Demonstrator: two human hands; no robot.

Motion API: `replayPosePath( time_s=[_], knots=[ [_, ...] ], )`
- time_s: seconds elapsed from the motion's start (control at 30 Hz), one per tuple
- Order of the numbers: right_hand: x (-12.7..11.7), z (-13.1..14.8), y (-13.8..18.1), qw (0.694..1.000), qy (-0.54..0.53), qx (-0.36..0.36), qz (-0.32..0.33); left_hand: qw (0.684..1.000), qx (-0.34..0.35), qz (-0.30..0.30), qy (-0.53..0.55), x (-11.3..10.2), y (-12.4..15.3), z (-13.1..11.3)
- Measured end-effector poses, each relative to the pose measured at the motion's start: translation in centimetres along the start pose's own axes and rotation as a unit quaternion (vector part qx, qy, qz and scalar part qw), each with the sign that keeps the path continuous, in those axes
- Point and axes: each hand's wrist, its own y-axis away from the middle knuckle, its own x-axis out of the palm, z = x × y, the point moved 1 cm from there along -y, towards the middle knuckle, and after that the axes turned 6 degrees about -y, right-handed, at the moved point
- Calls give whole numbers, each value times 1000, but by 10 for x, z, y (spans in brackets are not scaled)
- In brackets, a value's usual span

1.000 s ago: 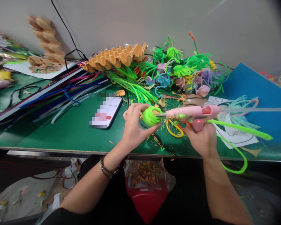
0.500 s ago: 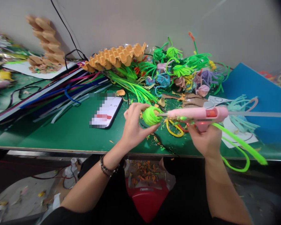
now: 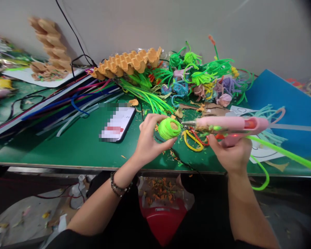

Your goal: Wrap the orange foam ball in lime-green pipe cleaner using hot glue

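My left hand (image 3: 151,138) pinches an egg-carton cup wrapped in bright green pipe cleaner (image 3: 169,130) between thumb and fingers; its tan end faces right. In my right hand (image 3: 234,152) is a pink hot glue gun (image 3: 223,124), its metal nozzle pointing left, a short gap from the cup. A small red light glows on the gun, and green scraps cling near its nozzle. A long green pipe cleaner (image 3: 287,152) trails rightward from my right hand. Yellow-and-red-handled scissors (image 3: 194,143) lie beneath the gun, partly covered.
A phone (image 3: 118,124) lies left of my hands. Behind are loose green pipe cleaners (image 3: 150,97), an egg carton (image 3: 126,64) and a pile of pipe-cleaner pieces (image 3: 197,76). A blue board (image 3: 287,90) is at right. Below the table edge, a red bin (image 3: 167,221) holds scraps.
My right hand has drawn the glue gun to the right, so the nozzle has come away from the green-wrapped cup. The trailing pipe cleaner has swung right. My left hand has barely moved.
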Motion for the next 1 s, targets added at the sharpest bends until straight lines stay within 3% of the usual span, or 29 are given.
replayPosePath(
  time_s=[0.53,0.87,1.0],
  knots=[
    [-2,4,-3,996,27,-5,90,999,31,10,-18,-1,1,-7],
    [-1,2,-3,996,41,-41,64,998,66,17,-7,0,2,-5],
    [-3,2,-2,997,31,-16,67,997,72,13,-8,1,2,-4]
  ],
)
